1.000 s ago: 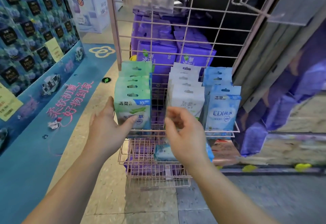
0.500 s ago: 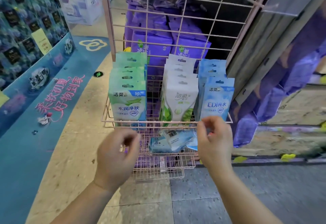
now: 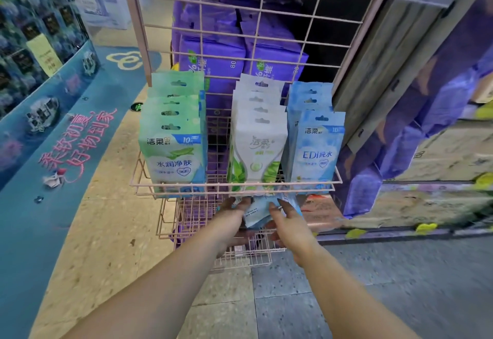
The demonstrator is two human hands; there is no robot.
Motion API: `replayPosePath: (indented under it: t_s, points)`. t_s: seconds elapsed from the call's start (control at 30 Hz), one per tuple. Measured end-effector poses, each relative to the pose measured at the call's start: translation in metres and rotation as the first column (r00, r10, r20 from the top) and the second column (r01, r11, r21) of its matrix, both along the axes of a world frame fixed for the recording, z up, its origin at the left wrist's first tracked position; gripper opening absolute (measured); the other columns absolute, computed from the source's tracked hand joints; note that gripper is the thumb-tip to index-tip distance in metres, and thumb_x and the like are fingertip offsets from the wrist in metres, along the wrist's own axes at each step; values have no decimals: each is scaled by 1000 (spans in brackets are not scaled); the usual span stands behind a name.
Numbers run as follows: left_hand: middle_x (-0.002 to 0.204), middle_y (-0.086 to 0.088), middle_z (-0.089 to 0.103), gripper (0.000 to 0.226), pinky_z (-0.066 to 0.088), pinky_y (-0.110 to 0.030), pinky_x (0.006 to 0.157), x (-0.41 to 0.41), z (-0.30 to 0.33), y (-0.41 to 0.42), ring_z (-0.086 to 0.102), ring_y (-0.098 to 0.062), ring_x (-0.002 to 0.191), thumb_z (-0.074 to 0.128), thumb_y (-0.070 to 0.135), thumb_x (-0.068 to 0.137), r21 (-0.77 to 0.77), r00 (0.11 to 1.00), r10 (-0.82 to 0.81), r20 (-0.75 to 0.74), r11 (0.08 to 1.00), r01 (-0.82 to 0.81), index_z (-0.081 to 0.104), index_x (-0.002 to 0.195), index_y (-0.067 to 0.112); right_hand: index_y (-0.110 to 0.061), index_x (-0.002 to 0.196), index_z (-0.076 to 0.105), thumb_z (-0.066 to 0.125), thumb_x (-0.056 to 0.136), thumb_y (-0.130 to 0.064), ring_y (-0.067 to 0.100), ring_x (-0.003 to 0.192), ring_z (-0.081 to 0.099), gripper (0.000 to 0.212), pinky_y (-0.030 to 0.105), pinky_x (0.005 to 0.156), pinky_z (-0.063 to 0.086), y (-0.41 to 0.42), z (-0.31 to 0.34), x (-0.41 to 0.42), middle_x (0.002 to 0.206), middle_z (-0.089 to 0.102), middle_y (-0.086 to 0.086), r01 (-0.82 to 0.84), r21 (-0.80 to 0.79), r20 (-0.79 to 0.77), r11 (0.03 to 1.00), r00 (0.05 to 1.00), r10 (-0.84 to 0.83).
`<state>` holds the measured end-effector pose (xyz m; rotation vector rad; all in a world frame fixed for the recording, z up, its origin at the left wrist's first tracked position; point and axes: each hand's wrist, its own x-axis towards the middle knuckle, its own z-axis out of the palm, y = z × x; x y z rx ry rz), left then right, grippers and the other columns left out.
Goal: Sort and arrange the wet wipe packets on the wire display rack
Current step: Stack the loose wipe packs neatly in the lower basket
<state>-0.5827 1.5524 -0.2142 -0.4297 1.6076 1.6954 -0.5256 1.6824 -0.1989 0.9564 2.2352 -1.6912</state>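
Observation:
A pink wire display rack (image 3: 234, 187) carries three upright rows of wet wipe packets on its upper shelf: green packets (image 3: 173, 149) at left, white packets with leaf print (image 3: 257, 146) in the middle, blue packets (image 3: 314, 149) at right. Under that shelf, both hands reach into the lower wire basket (image 3: 192, 218). My left hand (image 3: 229, 218) and my right hand (image 3: 286, 221) both hold loose light-blue packets (image 3: 257, 211) lying there. The shelf's front rail hides the fingertips.
Large purple wipe packs (image 3: 213, 55) are stacked behind the rack's grid. A blue display wall (image 3: 40, 98) stands to the left, and a purple and grey shelf unit (image 3: 426, 98) to the right. Tiled floor (image 3: 240, 312) lies in front of the rack.
Both hands have dropped from the upper shelf's packets and reached into the lower basket, where they have taken hold of the loose light-blue packets. The camera has moved closer.

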Motion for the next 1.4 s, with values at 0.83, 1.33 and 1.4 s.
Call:
replayPosePath:
  t_s: [0.83,1.33,1.4]
  points:
    - [113,-15,69,71,56,-39,79,47,6,-114,68,-26,94,86,33,56,192,994,75,-84,980,-58,62,118,9,-13,112,60,67,86,-19,34,100,68,27,43,85,56,-37,-21,7,109,72,12,-126,-650,-42,750,991,130]
    - [109,-20,70,54,54,-45,74,-15,-6,-157,69,-34,84,71,13,61,268,976,-204,75,947,177,67,115,4,-20,130,51,61,71,15,27,95,67,69,38,73,57,-91,-18,30,119,66,11,-85,-677,-91,731,995,32]
    - [110,-18,71,61,55,-43,69,-16,-1,-159,71,-34,88,77,2,57,308,982,-178,-68,932,190,63,116,8,-18,132,50,63,69,7,35,103,65,69,44,75,57,-84,-14,31,126,63,14,-103,-744,-78,660,995,68]
